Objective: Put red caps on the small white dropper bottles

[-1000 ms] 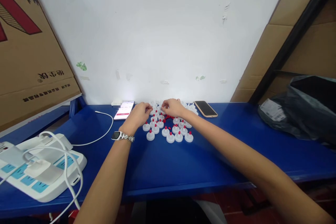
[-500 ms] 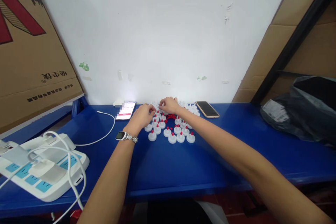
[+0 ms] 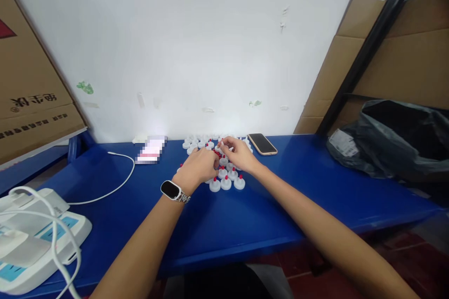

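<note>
In the head view, my left hand (image 3: 199,167) is curled over the front of a group of white round caps, its fingers closed near a small heap of red tips (image 3: 218,151). What those fingers hold, if anything, is hidden. My right hand (image 3: 239,153) pinches a white nozzle cap (image 3: 221,145) just above the heap. Several white caps with red tips (image 3: 226,182) stand upright in front of the hands. White caps (image 3: 199,139) also stand behind them near the wall, most without visible red. My left hand covers part of the group.
A dark-screened phone (image 3: 262,144) lies right of the caps, and a lit phone (image 3: 151,150) lies left. A white power strip (image 3: 66,238) with cables occupies the left side of the blue table (image 3: 217,233). A dark plastic bag (image 3: 389,138) sits at the right.
The view has shifted right. My left hand has come from the left edge of the caps to the red heap; my right hand has drawn nearer and holds a white nozzle cap.
</note>
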`<state>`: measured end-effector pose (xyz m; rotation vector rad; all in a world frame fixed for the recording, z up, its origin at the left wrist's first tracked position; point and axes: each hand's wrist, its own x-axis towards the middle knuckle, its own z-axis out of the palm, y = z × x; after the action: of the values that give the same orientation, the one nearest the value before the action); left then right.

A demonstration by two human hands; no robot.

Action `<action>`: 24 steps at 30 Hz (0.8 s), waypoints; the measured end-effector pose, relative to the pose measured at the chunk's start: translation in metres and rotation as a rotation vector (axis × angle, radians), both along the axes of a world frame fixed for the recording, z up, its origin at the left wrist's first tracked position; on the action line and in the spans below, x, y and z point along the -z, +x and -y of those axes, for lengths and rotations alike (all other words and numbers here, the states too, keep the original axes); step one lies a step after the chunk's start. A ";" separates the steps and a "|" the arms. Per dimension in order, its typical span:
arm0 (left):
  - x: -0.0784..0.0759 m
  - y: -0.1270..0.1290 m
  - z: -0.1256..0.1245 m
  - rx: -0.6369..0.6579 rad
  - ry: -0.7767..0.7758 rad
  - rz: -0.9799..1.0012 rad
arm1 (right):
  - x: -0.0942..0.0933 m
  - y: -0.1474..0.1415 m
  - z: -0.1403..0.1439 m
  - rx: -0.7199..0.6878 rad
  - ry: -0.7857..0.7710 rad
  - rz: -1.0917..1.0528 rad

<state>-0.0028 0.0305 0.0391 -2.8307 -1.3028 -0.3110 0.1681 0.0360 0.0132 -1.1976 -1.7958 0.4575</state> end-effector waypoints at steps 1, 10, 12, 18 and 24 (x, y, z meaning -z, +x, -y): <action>0.001 0.003 0.000 -0.018 -0.009 -0.023 | 0.002 0.000 0.001 0.005 -0.007 0.003; 0.015 -0.003 -0.011 -0.017 -0.073 0.042 | 0.004 -0.003 0.005 -0.001 -0.025 -0.006; 0.014 -0.009 -0.013 0.008 -0.090 0.123 | 0.001 -0.003 0.008 0.002 -0.015 -0.018; 0.001 -0.022 -0.009 0.096 -0.255 0.606 | -0.003 -0.006 0.021 0.008 -0.036 -0.143; 0.001 -0.012 -0.007 0.124 -0.405 0.977 | 0.003 -0.015 0.021 -0.046 -0.074 -0.333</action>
<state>-0.0144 0.0374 0.0379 -3.1815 -1.3695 -1.7903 0.1530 0.0146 0.0099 -1.0600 -1.5327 0.7116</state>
